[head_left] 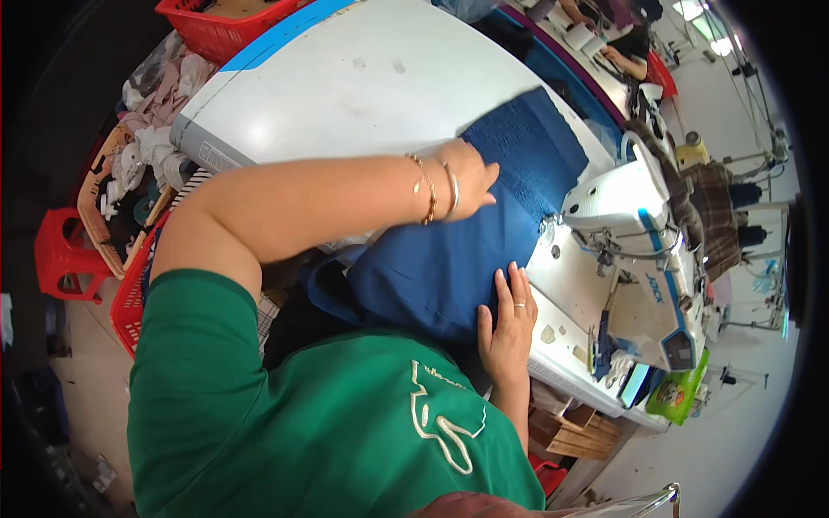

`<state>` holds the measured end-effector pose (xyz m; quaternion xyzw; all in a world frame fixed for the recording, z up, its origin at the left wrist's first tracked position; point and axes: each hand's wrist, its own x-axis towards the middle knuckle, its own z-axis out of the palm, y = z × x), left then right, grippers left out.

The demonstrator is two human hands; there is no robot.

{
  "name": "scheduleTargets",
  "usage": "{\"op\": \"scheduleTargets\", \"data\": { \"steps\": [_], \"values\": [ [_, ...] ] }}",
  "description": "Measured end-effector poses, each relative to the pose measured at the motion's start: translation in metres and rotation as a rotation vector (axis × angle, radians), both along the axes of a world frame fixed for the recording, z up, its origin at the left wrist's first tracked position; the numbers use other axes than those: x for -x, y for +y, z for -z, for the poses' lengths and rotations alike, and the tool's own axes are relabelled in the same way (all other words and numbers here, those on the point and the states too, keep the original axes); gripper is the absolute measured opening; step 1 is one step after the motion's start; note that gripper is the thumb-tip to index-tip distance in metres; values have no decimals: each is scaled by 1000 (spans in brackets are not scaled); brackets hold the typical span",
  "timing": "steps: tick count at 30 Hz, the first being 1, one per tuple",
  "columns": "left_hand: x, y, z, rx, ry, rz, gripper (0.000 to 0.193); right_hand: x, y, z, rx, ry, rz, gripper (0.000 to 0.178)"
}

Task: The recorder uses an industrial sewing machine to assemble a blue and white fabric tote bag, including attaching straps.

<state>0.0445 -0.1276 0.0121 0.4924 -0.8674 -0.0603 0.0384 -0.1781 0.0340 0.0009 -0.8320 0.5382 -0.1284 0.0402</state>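
A dark blue piece of fabric (449,276) runs from my lap up over the white sewing table, its far part (531,138) lying flat with rows of gathered stitching. My left hand (469,180), bracelets at its wrist, reaches across and is closed on the fabric's left edge; its fingertips are partly hidden. Near the table's front, my right hand (509,324) rests flat on the fabric's right edge with fingers stretched out. To the right stands a white sewing machine (617,203), its lit needle area next to the fabric; the fabric's contact with the needle is too small to tell.
Red baskets stand at the far left (229,30) and beside my left arm (129,302), near a tan basket (95,194) and a red stool (65,255). A phone (635,384) and a green bag (678,393) lie right. Another person (635,52) works at the back.
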Motion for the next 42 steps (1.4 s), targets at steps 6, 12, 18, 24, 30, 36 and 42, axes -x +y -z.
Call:
{"op": "scheduleTargets", "data": {
  "steps": [6,12,18,24,30,36,42],
  "values": [
    [-17,23,35,127,88,-34,73,1,1,0,10,-71,1,61],
    [-21,20,27,148,-126,9,75,0,5,3,36,-107,6,57],
    [-26,19,29,146,-100,38,75,27,1,-2,202,-256,35,49],
    [-29,17,34,105,-76,45,73,50,-6,-3,174,-226,-12,28],
    [-29,16,32,112,-80,46,72,46,-8,-3,61,-364,-125,31],
    [-30,15,35,119,-81,45,72,29,2,-5,-19,-482,11,26],
    [-29,16,33,134,-80,52,71,5,9,-3,25,-506,137,20]
  ]
}}
